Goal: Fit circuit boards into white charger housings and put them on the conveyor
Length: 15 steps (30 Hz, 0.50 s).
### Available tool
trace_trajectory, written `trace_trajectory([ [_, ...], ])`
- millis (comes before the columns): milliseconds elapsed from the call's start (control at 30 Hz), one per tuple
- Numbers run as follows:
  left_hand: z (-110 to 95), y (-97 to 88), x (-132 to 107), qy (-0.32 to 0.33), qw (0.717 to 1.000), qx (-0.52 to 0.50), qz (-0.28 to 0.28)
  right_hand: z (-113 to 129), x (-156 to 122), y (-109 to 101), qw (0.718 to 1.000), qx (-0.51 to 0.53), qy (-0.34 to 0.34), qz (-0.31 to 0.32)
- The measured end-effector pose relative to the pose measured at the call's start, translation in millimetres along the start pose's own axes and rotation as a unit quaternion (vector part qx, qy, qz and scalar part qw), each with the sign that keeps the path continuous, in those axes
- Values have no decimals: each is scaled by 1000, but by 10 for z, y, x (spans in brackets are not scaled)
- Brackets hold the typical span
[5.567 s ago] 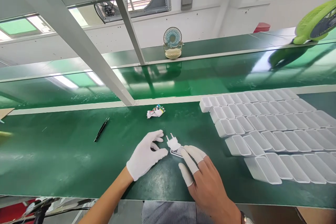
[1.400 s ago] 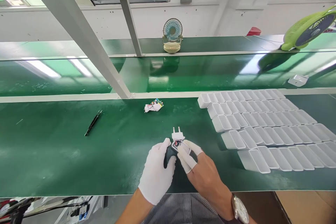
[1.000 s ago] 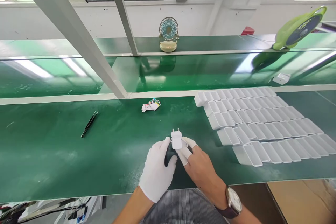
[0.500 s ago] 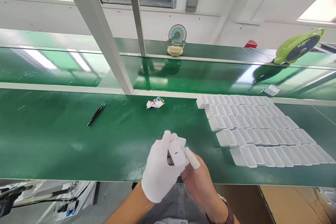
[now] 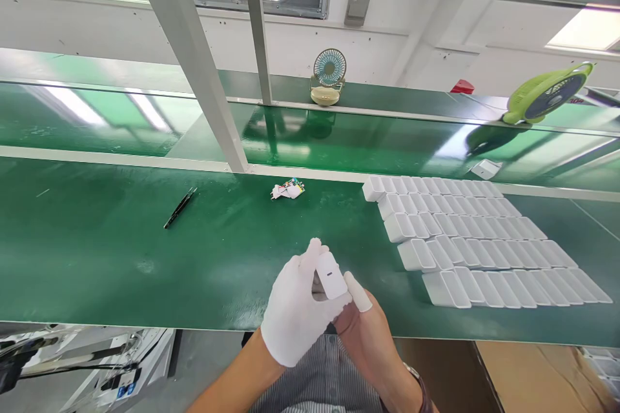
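Note:
Between my hands is a small white plastic case (image 5: 331, 276) with a dark slot in the face turned to me. My left hand (image 5: 303, 306), in a white glove, is closed around its left side. On the right, my right hand (image 5: 361, 322) presses close to the lower right of the case, its thumb covered by a white finger cot. The right fingers are mostly hidden behind the case and the left hand. Both hands are above the front part of the green bench.
Rows of white plastic housings (image 5: 455, 245) stand on the green bench (image 5: 121, 271) at the right. Black tweezers (image 5: 180, 208) lie at the left. A small bundle of electronic parts (image 5: 287, 188) lies at the back, near a slanted metal post (image 5: 208, 71). Beyond is a small fan (image 5: 329, 76).
The white case has turned slightly in my hands; a white piece that showed behind it is no longer visible. The view has shifted a little.

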<state>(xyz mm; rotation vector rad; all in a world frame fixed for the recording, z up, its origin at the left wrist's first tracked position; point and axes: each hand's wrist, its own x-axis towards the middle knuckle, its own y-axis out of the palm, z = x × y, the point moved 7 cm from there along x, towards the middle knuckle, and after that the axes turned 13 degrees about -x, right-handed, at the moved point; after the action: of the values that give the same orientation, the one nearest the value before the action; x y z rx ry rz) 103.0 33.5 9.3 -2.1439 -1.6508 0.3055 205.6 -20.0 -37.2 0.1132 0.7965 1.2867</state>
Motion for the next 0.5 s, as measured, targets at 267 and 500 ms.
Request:
trace_trajectory([
  [267, 23, 15, 35, -13, 1000, 3, 1, 52, -1, 45, 999, -24, -10, 19],
  [500, 25, 22, 57, -23, 1000, 17, 13, 22, 36, -1, 1000, -11, -10, 18],
])
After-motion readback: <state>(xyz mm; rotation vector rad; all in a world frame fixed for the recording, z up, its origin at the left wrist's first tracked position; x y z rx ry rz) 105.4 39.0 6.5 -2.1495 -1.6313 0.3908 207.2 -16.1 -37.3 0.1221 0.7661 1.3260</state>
